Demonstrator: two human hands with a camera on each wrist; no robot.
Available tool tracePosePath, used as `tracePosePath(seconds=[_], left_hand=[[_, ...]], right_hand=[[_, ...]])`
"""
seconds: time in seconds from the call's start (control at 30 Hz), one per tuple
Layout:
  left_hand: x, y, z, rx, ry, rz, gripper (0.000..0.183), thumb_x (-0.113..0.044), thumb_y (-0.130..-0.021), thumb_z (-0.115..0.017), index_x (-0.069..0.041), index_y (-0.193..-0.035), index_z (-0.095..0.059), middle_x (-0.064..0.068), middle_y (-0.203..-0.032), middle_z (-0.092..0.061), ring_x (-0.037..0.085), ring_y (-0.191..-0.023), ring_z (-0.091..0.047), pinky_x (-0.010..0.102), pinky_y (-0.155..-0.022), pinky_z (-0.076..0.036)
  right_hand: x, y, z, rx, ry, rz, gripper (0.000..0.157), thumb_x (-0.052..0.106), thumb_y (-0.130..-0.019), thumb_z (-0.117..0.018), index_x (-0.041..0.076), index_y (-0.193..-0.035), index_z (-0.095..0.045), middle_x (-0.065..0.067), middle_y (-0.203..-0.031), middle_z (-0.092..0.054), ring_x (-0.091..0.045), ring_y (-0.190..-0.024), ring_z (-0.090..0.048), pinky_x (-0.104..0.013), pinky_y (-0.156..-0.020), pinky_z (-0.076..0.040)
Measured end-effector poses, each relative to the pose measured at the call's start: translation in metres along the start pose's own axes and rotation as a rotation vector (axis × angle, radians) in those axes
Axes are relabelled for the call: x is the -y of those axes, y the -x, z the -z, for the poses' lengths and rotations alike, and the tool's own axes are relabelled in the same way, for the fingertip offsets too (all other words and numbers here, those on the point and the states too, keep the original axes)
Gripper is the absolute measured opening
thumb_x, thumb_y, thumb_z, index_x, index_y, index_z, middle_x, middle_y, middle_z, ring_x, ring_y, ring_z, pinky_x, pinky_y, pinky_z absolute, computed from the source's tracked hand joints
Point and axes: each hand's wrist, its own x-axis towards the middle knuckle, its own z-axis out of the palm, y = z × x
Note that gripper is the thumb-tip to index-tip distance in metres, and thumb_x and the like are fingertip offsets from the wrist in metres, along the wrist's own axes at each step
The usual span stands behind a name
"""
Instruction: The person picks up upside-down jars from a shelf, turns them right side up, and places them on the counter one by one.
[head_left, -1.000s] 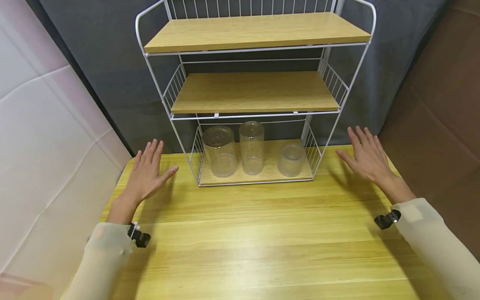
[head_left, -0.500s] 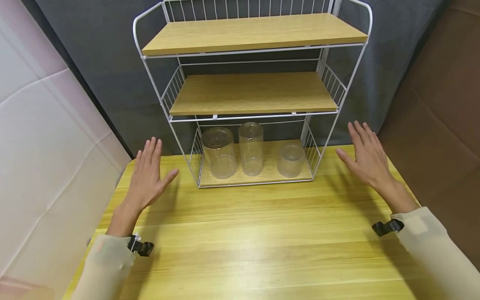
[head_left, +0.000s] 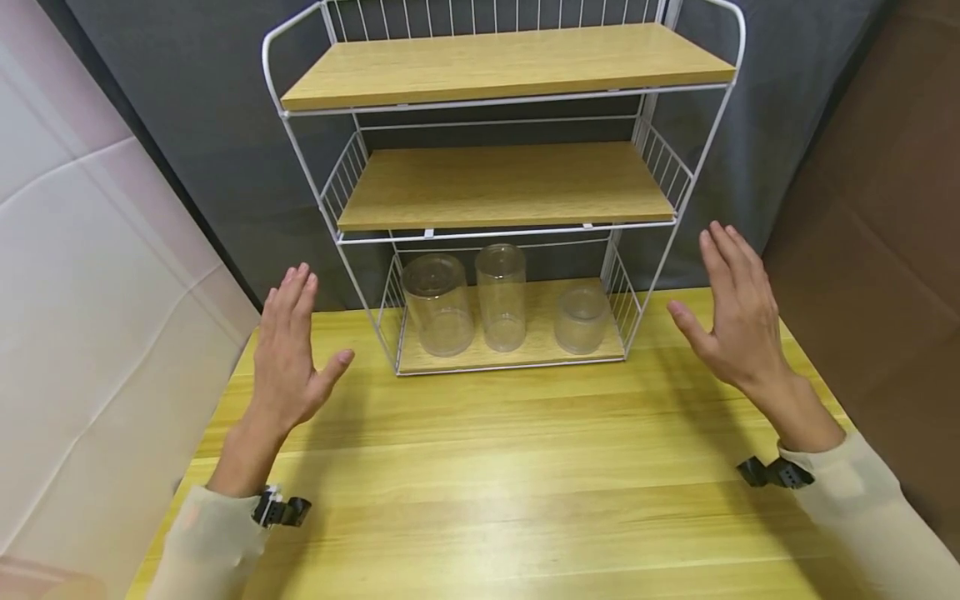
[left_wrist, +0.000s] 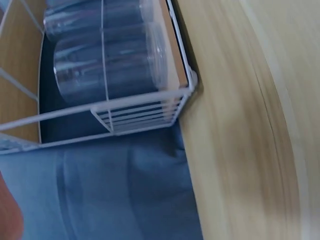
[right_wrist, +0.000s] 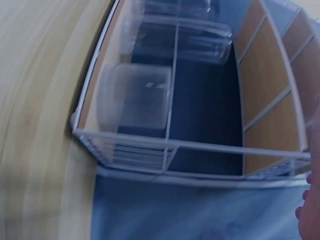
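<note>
My left hand hovers over the table left of the rack, fingers straight and thumb spread, holding nothing. On the other side my right hand is raised in the same way, also holding nothing. Between them stands a white wire rack with three wooden shelves. Its bottom shelf bears a wide clear jar, a tall narrow clear jar and a short clear jar. In the right wrist view the short jar shows through the rack's side; the wide jar appears in the left wrist view.
The yellow wooden table stretches in front of the rack. A dark grey cloth hangs behind it. A white panel borders the left side, a brown panel the right. The middle shelf sits close above the jars.
Both hands have risen slightly, their fingers tipping up more. The head view has shifted a little. The jars and rack stay in place.
</note>
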Motion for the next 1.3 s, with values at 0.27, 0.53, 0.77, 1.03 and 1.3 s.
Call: tracePosePath(seconds=[0.27, 0.53, 0.77, 1.03, 1.3], left_hand=[[-0.025, -0.009, -0.008, -0.042, 0.048, -0.095, 0.094, -0.074, -0.102, -0.04, 0.002, -0.157, -0.043, 0.02, -0.164, -0.043, 0.036, -0.155, -0.035, 0.053, -0.13, -0.019], [-0.043, -0.012, -0.023, 0.032, 0.088, -0.116, 0.096, -0.072, -0.103, -0.041, 0.009, -0.155, -0.042, 0.022, -0.165, -0.04, 0.036, -0.156, -0.033, 0.051, -0.131, -0.018], [-0.052, -0.01, -0.041, 0.079, 0.128, -0.09, 0.095, -0.072, -0.103, -0.043, 0.005, -0.159, -0.039, 0.022, -0.165, -0.04, 0.037, -0.155, -0.034, 0.053, -0.129, -0.021], [-0.059, -0.015, -0.06, 0.128, 0.122, -0.058, 0.097, -0.073, -0.103, -0.043, 0.003, -0.162, -0.033, 0.023, -0.167, -0.035, 0.041, -0.157, -0.031, 0.058, -0.127, -0.023], [-0.059, -0.024, -0.077, 0.07, 0.138, 0.016, 0.097, -0.073, -0.102, -0.046, 0.004, -0.16, -0.037, 0.028, -0.163, -0.04, 0.046, -0.152, -0.036, 0.066, -0.122, -0.03]], right_hand=[[0.025, -0.019, 0.001, -0.048, -0.027, 0.137, 0.082, 0.063, -0.103, -0.05, -0.003, -0.152, -0.052, -0.026, -0.157, -0.049, -0.046, -0.149, -0.042, -0.055, -0.126, -0.029], [0.043, -0.038, -0.007, 0.045, -0.001, 0.277, 0.077, 0.06, -0.105, -0.049, -0.001, -0.153, -0.05, -0.026, -0.16, -0.045, -0.045, -0.15, -0.04, -0.054, -0.127, -0.028], [0.052, -0.058, -0.014, 0.077, 0.051, 0.364, 0.076, 0.058, -0.106, -0.048, 0.001, -0.156, -0.048, -0.026, -0.161, -0.044, -0.048, -0.149, -0.04, -0.062, -0.123, -0.03], [0.052, -0.076, -0.025, 0.159, 0.132, 0.358, 0.082, 0.067, -0.106, -0.039, 0.006, -0.16, -0.045, -0.023, -0.166, -0.039, -0.049, -0.153, -0.034, -0.069, -0.122, -0.025], [0.051, -0.086, -0.039, 0.199, 0.157, 0.302, 0.083, 0.071, -0.105, -0.035, 0.01, -0.161, -0.045, -0.02, -0.166, -0.041, -0.045, -0.154, -0.033, -0.069, -0.125, -0.021]])
